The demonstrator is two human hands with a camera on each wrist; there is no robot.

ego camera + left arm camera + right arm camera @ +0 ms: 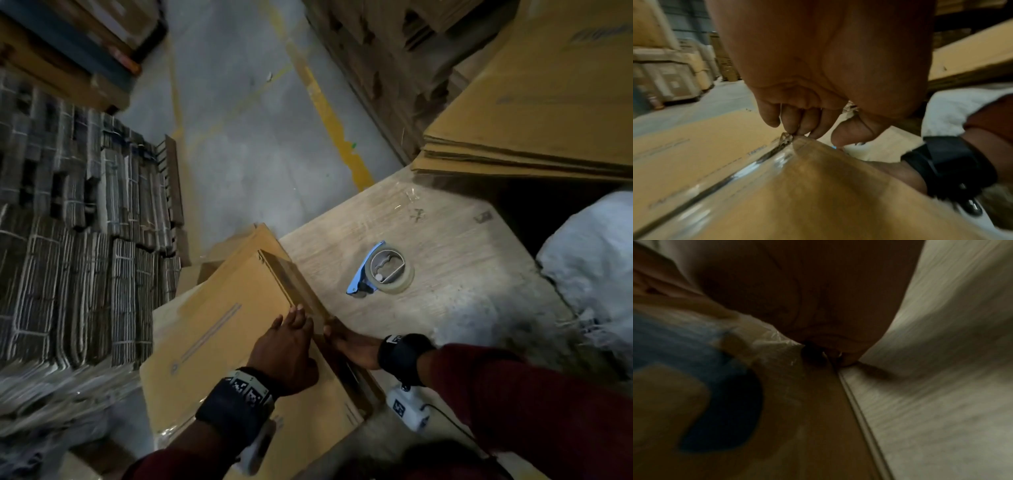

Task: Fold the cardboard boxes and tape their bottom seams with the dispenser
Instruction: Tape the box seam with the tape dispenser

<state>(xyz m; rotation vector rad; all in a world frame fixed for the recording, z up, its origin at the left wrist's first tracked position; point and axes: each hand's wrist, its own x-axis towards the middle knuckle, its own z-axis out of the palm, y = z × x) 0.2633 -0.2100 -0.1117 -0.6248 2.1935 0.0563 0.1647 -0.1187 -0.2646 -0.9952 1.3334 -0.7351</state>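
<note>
A brown cardboard box [222,308] lies on the wooden table [462,274], its left part hanging past the table's edge. My left hand [295,317] rests on top of it, and its fingertips [801,129] press at the box's right edge, where clear tape [748,164] runs along the seam. My right hand [342,339] lies against the box's side just below that edge, touching the crumpled tape end [777,345]. The blue tape dispenser [383,270], with its clear roll, lies on the table to the right, apart from both hands.
A stack of flat cardboard sheets [548,120] overhangs the table's far right. A white sack [596,253] stands at the right. Tied bundles of flattened cardboard [68,240] fill the left. Concrete floor with a yellow line [335,126] lies beyond the table.
</note>
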